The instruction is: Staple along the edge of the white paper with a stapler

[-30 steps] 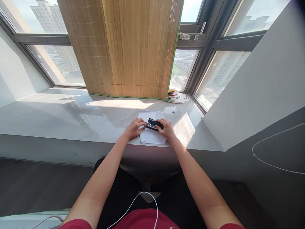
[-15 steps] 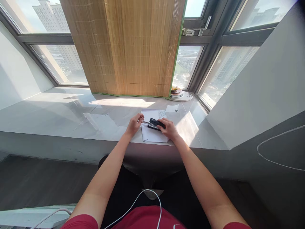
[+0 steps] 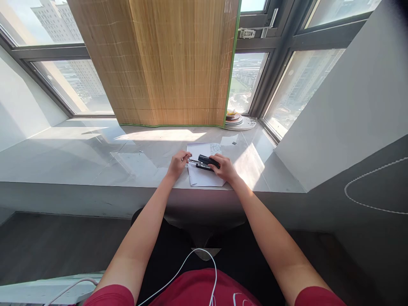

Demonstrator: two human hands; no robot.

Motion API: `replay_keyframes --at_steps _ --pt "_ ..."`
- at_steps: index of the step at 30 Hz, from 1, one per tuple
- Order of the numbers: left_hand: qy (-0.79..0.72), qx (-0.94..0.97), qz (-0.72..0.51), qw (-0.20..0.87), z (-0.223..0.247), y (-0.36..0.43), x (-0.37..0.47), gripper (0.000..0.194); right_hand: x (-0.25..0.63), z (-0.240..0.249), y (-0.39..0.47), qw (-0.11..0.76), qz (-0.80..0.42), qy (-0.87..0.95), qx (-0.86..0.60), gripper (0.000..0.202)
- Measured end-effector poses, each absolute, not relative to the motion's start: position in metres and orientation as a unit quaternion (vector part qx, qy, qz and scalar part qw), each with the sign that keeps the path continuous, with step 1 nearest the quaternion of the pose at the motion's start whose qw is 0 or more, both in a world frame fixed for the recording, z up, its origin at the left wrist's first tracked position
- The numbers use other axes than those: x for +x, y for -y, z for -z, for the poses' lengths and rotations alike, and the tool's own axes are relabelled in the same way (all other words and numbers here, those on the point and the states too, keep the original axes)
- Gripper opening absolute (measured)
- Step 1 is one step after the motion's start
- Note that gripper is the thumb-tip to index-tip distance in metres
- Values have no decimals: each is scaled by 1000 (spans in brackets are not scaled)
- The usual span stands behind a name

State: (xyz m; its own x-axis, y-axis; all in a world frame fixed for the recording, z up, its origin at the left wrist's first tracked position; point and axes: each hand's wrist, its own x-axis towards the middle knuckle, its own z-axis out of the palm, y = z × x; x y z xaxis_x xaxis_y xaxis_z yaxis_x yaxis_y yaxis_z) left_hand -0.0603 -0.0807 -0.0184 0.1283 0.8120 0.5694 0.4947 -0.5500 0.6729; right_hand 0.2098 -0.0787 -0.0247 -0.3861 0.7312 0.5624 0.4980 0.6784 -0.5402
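A black stapler is held above white paper on the sill, its top part lifted away from its base. My right hand is closed round the stapler's right end. At the stapler's left end, a thin metal part sticks out toward my left hand. The fingertips of my left hand are pinched together beside that part; what they hold, if anything, is too small to make out. Small writing shows on the upper right of the paper.
Behind the paper lies a small white sheet with small grey pieces on it. Stacked plates stand by the window, right of a hanging bamboo blind. A white cable crosses my lap.
The camera view has shifted slightly. My left hand has drawn a little away from the stapler, and more of the thin metal part shows between them. My right hand keeps its hold.
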Motion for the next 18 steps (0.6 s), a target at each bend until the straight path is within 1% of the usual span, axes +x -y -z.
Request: replay_keyframes --at_steps 3,10,14,18 --pt "-459 730 -481 158 17 82 -60 28 210 25 79 405 -140 821 -378 24" --pt "-462 747 -460 129 17 83 -59 14 210 24 79 408 -138 822 -373 22" --pt "-442 768 -448 120 17 81 -59 11 210 25 79 408 -139 821 -374 22" --pt "-430 796 -406 128 15 82 -59 12 210 26 79 406 -139 822 -375 22"
